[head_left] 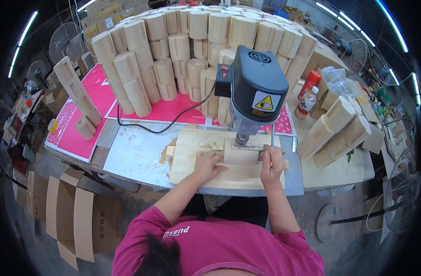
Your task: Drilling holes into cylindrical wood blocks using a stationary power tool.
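Observation:
A rounded wooden block (240, 155) lies on a pale wooden jig board (192, 172) under the chuck of a black and grey bench drill (256, 87). My left hand (206, 164) presses on the block's left end, fingers spread over it. My right hand (271, 162) grips the block's right end beside a thin metal rod (272, 138). The drill bit is hidden behind the drill head.
A tall wall of stacked rounded wooden blocks (192, 50) stands behind the drill on red sheets (84, 115). More blocks (339, 129) lie at the right with two bottles (308, 94). Flattened cardboard boxes (72, 211) lie on the floor at the left. Fans (65, 41) stand around.

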Motion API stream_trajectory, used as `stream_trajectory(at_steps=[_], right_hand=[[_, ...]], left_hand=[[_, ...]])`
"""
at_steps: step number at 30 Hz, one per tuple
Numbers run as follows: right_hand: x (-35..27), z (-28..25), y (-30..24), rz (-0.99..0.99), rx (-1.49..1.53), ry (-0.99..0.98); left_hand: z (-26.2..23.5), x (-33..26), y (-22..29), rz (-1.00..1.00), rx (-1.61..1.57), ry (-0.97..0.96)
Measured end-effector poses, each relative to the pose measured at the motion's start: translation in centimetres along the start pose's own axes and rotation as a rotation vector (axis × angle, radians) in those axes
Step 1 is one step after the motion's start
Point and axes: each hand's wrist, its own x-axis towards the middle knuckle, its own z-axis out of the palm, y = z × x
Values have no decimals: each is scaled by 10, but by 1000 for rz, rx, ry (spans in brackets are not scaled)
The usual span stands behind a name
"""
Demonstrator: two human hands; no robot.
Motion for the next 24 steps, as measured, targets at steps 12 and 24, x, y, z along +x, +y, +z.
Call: stream_trajectory(at_steps=[12,24], right_hand=[[135,-23,-39,-18,-138,68],[121,-27,38,403,227,-324]], left_hand=[[1,4,-6,-41,15,-11],[8,14,2,-207,-330,-29]])
